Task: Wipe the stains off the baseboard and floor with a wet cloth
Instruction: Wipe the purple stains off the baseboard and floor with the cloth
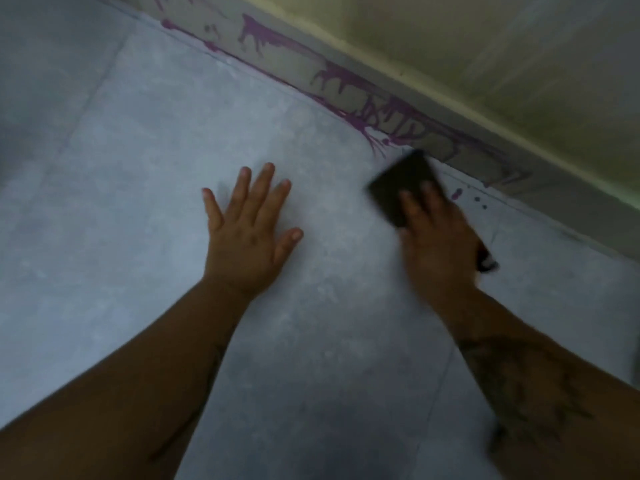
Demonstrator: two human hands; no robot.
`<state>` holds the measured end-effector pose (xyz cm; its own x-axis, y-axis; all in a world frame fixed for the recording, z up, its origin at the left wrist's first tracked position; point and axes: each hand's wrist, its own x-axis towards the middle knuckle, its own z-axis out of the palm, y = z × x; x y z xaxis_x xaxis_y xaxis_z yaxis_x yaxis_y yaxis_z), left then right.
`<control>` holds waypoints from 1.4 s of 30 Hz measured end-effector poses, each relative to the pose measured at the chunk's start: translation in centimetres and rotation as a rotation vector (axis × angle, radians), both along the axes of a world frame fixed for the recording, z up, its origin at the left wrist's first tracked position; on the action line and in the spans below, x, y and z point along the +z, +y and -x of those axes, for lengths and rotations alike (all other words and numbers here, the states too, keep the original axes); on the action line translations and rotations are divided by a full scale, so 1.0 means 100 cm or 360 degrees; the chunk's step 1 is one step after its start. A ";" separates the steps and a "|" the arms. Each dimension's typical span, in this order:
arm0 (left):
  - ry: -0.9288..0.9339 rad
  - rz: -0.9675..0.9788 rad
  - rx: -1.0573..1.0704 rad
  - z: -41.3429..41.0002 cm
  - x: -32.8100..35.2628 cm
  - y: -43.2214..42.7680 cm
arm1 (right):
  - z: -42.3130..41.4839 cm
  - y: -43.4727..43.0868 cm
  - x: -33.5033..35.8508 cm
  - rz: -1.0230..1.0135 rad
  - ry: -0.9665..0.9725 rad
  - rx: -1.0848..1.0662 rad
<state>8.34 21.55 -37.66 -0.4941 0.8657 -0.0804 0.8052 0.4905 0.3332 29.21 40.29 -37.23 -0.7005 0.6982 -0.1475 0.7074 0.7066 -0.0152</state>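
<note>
Both hands work the pale grey tiled floor: my left hand lies spread flat, my right hand presses a dark folded cloth near the purple-stained baseboard; no legible writing.

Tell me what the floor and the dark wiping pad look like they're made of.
The floor looks like large matte tile or stone-look vinyl: mottled grey surface, thin straight seams. The dark pad under the right hand seems a folded cloth, near black, flat with squared corners; blur leaves sponge possible.
</note>
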 end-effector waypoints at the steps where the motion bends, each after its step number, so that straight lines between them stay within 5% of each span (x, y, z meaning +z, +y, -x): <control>1: 0.0031 0.0036 -0.0037 -0.003 -0.004 0.003 | -0.027 0.003 0.002 0.0001 0.0050 -0.0263; 3: 0.0062 0.0068 -0.0006 -0.002 -0.011 0.007 | -0.053 -0.025 0.001 0.0024 0.0101 -0.0634; 6: 0.0033 0.0055 0.0043 -0.002 -0.010 0.005 | -0.030 -0.104 -0.001 0.0062 0.0098 -0.0654; 9: -0.0007 0.0018 0.0072 -0.002 -0.010 0.005 | 0.022 -0.122 -0.006 0.0120 0.0232 0.0072; 12: -0.0011 -0.0009 0.0082 0.000 -0.011 0.005 | 0.046 -0.032 -0.007 0.0101 0.0211 0.0614; 16: -0.0008 -0.0001 0.0068 -0.002 -0.011 0.006 | -0.037 0.033 -0.004 -0.0079 0.0119 -0.0188; 19: 0.0041 0.0024 0.0054 -0.004 -0.010 0.008 | -0.073 -0.039 -0.004 -0.0119 0.0176 -0.0769; 21: 0.0059 0.0027 0.0055 -0.005 -0.010 0.007 | -0.052 -0.099 -0.005 -0.0045 0.0197 -0.0811; 24: 0.0041 0.0047 0.0054 -0.004 -0.009 0.007 | -0.003 -0.114 -0.009 0.0191 0.0323 -0.0027; 27: 0.0048 0.0076 0.0030 -0.001 -0.010 0.007 | 0.022 -0.022 -0.013 0.0164 0.0315 0.0699; 32: 0.0057 0.0050 0.0049 -0.004 -0.013 0.005 | -0.088 0.052 -0.003 0.0013 0.0153 -0.0171; 37: 0.0082 0.0032 0.0084 -0.006 -0.011 0.007 | -0.074 -0.072 -0.002 0.0010 0.0345 -0.1288; 39: 0.0082 0.0034 0.0074 -0.006 -0.011 0.007 | -0.019 -0.110 0.003 0.0130 0.0407 -0.1143; 42: 0.0028 0.0091 0.0080 -0.004 -0.009 0.007 | 0.024 -0.089 0.004 0.0407 0.0357 -0.0137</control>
